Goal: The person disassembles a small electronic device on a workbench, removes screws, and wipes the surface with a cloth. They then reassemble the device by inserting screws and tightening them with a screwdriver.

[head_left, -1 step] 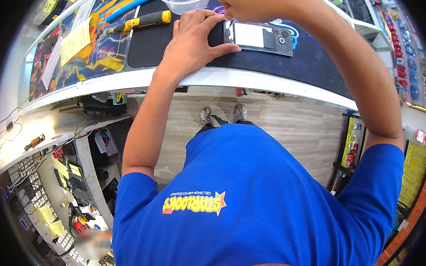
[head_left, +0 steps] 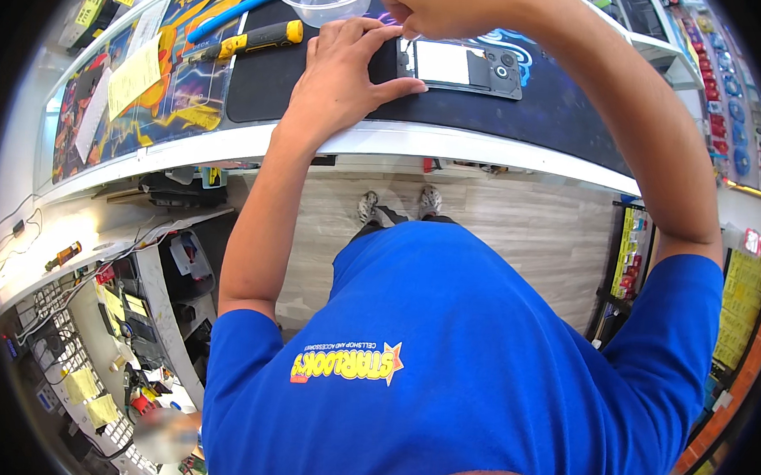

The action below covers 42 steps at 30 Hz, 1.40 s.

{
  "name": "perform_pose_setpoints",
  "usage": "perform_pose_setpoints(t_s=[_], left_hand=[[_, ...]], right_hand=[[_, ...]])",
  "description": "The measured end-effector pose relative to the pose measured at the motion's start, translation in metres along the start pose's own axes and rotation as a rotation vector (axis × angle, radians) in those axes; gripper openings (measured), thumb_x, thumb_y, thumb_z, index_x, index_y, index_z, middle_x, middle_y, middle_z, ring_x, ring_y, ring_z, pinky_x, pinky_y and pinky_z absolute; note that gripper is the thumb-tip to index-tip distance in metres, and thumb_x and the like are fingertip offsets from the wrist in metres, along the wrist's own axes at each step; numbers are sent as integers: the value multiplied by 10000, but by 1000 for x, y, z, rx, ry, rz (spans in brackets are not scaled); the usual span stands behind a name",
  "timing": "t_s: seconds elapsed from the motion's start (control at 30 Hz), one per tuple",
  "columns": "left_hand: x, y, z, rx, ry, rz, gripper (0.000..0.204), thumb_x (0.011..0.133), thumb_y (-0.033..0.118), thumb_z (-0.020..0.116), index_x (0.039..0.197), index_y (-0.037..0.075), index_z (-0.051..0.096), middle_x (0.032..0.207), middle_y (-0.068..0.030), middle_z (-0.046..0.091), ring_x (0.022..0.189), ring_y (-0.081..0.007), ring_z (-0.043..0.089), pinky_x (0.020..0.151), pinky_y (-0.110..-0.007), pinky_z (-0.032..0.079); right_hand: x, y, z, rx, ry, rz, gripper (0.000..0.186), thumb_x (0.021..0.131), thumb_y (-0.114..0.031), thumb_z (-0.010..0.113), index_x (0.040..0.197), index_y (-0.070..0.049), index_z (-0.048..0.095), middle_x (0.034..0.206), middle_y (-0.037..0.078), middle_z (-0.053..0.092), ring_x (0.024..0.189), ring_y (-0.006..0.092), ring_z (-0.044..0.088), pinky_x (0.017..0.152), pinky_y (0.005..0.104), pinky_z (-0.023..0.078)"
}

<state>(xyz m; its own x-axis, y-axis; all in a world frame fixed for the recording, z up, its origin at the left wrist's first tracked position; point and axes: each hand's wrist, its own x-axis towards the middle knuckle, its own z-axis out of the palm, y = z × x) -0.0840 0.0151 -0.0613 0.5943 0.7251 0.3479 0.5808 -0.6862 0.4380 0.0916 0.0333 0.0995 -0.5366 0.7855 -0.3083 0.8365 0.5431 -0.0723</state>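
Note:
An opened smartphone [head_left: 443,64] lies on a dark mat with its back off, showing a white rectangle and a camera module at its right end. My left hand [head_left: 338,74] steadies the phone's left end, thumb along the near edge and index finger toward the far corner. Over that same end, my right hand [head_left: 441,9] is closed with its fingers pinched together. A thin dark sliver shows below its fingertips, too small to name. The top of the right hand is cut off by the picture's upper edge.
A clear plastic tub [head_left: 322,10] with small metal parts stands behind my left hand. To its left lie a yellow-and-black screwdriver [head_left: 262,39] and a blue stick-like tool [head_left: 230,15]. Yellow paper notes [head_left: 135,78] rest on a colourful mat. The counter's white edge [head_left: 453,139] runs in front.

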Motion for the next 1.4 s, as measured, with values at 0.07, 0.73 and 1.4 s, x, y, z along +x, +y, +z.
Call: perform_pose_setpoints(t_s=[0.07,0.73,1.4], left_hand=[[0,0,0,7,-14,-5,797,806,613,862,1434,165,660,1463,-48,576,1419,-280,448,1201,-446,391],[6,3,-4,29,-53,-60,795,782,592,881,1392,128,668,1447,-45,575,1385,-282,466,1179,-438,419],[124,119,68,76,-36,320,174,977,259,737,1078,150,829,1129,-14,770,1240,-257,588,1101,-458,402]], right_hand=[[2,5,4,-12,6,-59,191,837,-93,686,887,60,788,862,284,744,808,402,757,693,484,583],[0,13,-4,-67,-44,-184,212,854,-82,683,956,60,804,941,259,773,912,376,770,776,456,595],[-260,123,83,580,818,589,255,1006,-264,772,1145,-51,783,861,-40,690,721,35,552,608,202,402]])
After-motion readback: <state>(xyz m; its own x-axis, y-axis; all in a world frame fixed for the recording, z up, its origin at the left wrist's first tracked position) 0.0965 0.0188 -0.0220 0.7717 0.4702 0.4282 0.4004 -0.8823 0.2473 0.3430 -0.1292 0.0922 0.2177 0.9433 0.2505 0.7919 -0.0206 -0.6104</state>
